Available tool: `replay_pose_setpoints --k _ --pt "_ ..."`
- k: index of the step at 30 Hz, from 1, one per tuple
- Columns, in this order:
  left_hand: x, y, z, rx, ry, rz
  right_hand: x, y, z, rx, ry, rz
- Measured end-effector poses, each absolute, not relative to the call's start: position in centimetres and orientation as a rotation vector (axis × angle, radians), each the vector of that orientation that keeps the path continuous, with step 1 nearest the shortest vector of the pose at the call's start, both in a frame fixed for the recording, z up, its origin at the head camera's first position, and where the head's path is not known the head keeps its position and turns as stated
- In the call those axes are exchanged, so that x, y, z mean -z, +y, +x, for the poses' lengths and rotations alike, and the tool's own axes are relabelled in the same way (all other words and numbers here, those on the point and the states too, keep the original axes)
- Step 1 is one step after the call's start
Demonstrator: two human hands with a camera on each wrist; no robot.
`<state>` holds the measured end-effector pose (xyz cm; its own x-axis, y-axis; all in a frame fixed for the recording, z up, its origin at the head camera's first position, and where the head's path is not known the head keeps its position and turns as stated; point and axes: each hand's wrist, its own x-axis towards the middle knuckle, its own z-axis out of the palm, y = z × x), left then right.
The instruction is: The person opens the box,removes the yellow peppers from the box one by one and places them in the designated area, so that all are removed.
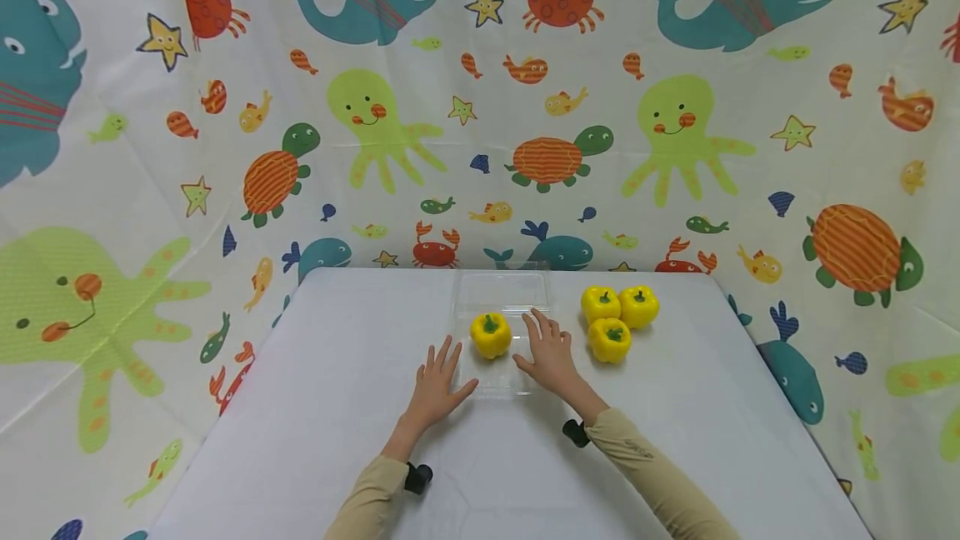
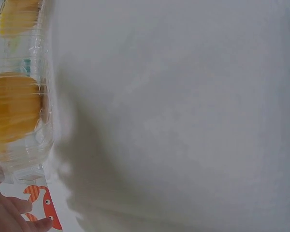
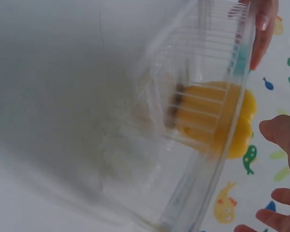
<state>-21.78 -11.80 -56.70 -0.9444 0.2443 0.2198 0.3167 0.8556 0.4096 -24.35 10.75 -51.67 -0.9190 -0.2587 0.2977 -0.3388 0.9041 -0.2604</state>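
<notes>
A clear plastic clamshell container [image 1: 480, 392] lies on the table with its lid [image 1: 501, 286] folded back flat. One yellow bell pepper [image 1: 491, 336], its green stem up, sits in the container's base. Through the ribbed clear wall the same pepper [image 3: 212, 118] shows in the right wrist view. At the container's left side, my left hand [image 1: 433, 390] spreads its fingers, holding nothing. My right hand [image 1: 551, 354] reaches over the right side, thumb and fingers apart, with nothing in its grasp. Its fingertips are near the lid fold.
Three more yellow bell peppers [image 1: 609, 340] are grouped on the table just right of the container. A white cloth covers the table [image 1: 360, 323]. Behind it hangs a curtain [image 1: 480, 123] printed with sea animals.
</notes>
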Motion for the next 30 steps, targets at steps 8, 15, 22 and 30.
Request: replay_pose_setpoints --k 8,15,22,30 --pt "56.6 -11.7 -21.7 0.687 -2.871 -0.444 52.6 9.5 -24.9 -0.430 -2.804 0.486" --pt "56.6 -11.7 -21.7 0.681 -2.858 -0.432 52.8 8.7 -25.4 -0.437 -2.799 0.512" --pt "56.8 -11.7 -21.9 0.684 -2.852 -0.434 52.7 7.9 -25.7 -0.490 -2.810 0.523" --pt "56.9 -11.7 -21.9 0.674 -2.858 -0.437 52.8 7.1 -25.8 -0.507 -2.829 0.533"
